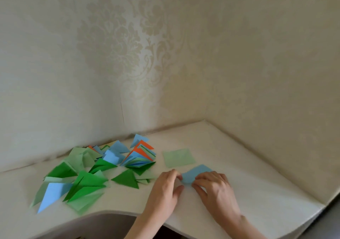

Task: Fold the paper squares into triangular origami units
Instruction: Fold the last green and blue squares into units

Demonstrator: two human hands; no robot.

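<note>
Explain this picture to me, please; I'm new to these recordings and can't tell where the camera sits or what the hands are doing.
There is no machine here. A person wears the camera on their head, so you look forward and down at their own hands. The left hand and right hand both pinch a blue paper on a white table and are folding it. Just beyond lies a flat light green square, not yet folded. To the left sits a pile of folded triangles in green, blue and orange.

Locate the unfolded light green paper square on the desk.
In the head view the light green square lies flat right of centre on the white desk, just beyond the blue paper under both hands, right of the fanned stack of folded triangles.
</note>
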